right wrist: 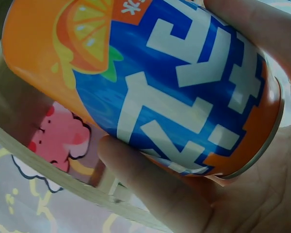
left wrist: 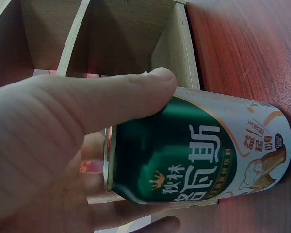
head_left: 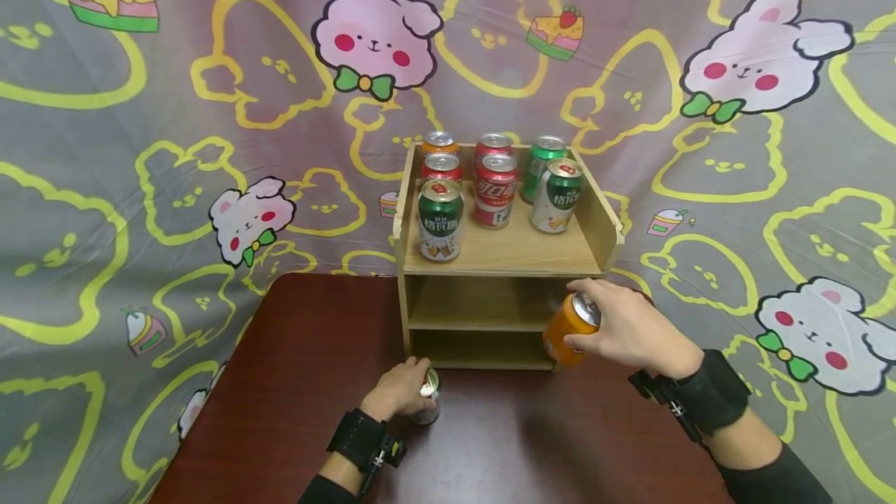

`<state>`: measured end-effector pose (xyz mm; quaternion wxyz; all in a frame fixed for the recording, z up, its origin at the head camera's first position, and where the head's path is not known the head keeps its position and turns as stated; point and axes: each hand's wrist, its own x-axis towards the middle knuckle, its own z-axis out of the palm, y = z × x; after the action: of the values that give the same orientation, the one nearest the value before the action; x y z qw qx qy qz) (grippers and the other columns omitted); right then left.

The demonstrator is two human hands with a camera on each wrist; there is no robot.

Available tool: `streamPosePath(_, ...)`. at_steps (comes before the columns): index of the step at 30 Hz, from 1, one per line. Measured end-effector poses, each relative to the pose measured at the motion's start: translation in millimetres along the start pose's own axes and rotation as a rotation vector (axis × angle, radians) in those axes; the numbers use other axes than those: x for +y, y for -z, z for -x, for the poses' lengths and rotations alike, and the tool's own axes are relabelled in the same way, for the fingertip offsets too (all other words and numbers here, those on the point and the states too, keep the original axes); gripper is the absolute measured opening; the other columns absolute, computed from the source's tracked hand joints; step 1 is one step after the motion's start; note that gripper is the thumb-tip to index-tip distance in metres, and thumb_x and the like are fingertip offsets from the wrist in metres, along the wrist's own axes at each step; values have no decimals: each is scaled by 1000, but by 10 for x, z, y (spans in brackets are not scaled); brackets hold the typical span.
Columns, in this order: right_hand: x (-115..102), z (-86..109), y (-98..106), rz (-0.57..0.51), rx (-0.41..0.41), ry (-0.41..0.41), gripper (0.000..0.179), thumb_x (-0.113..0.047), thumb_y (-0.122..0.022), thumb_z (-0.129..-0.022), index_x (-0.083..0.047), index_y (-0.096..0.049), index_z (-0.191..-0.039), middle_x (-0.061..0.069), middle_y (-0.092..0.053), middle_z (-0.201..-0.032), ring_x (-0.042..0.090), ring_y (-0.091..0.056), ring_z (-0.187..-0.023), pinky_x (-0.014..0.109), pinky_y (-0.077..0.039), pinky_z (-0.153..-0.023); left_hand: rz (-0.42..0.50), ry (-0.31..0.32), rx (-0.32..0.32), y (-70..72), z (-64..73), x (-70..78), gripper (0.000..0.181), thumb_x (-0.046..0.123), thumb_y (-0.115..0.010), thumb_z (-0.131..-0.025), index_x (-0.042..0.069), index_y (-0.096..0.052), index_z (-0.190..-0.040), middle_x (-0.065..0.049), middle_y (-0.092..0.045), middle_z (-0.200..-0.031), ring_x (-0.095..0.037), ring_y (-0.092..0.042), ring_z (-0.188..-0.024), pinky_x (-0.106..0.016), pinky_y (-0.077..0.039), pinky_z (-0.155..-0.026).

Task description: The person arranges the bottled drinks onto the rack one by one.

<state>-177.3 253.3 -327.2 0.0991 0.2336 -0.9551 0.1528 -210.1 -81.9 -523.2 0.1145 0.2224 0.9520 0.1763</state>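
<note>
My left hand [head_left: 401, 389] grips a green and white drink can [left wrist: 199, 150] near its top, thumb on one side and fingers on the other. That can stands on the table in front of the shelf's lower left. Held tilted in my right hand [head_left: 623, 325] is an orange soda can [head_left: 570, 329], with a blue and white label and an orange slice [right wrist: 87, 36] printed on it. It is at the shelf's lower right front, overlapping the lower levels in the head view. The thumb and fingers wrap its upper part.
A wooden shelf [head_left: 504, 263] stands on the dark red table [head_left: 315, 341]. Its top holds several cans, among them a red cola can [head_left: 495, 191], a green can [head_left: 542, 162] and two green and white cans [head_left: 440, 222]. A patterned cloth [head_left: 175, 177] hangs behind.
</note>
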Motion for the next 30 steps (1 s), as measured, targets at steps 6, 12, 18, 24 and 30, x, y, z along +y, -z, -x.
streamPosePath(6, -48, -115, 127, 0, 19, 18, 62, -33, -86, -63, -7, -57, -112, -2, -60, -90, 13, -57, -75, 32, -49, -65, -6, -4, 6, 3, -11, -13, 68, 32, -81, -72, 1, -52, -125, -17, -55, -107, -35, -58, -95, -45, -48, -79)
streamPosePath(12, -92, -203, 231, -30, -17, 8, 66, -34, -85, -67, -4, -55, -119, 0, -61, -94, 13, -58, -77, 32, -49, -66, 8, 9, -8, -1, -11, -9, 68, 32, -81, -73, 2, -52, -126, -17, -55, -107, -34, -57, -95, -45, -48, -79)
streamPosePath(18, -120, -292, 322, -8, 3, 31, 66, -34, -86, -66, -5, -56, -116, 0, -60, -92, 13, -57, -76, 33, -49, -67, 15, 24, -23, 2, -17, -9, 70, 32, -81, -73, 1, -51, -128, -18, -55, -111, -35, -57, -99, -46, -47, -82)
streamPosePath(24, -132, -370, 407, 1, 10, 41, 65, -33, -85, -66, -8, -54, -117, 1, -60, -93, 15, -57, -76, 34, -48, -66, 19, 22, -14, 3, -20, -7, 69, 31, -82, -72, 2, -52, -127, -18, -55, -110, -35, -57, -99, -46, -47, -82)
streamPosePath(30, -143, -427, 475, 6, 2, 24, 65, -34, -84, -69, -5, -54, -118, 2, -60, -95, 17, -57, -79, 36, -48, -67, 6, 18, -8, -10, -36, -14, 69, 33, -82, -72, 3, -52, -126, -16, -55, -108, -34, -57, -97, -45, -47, -80)
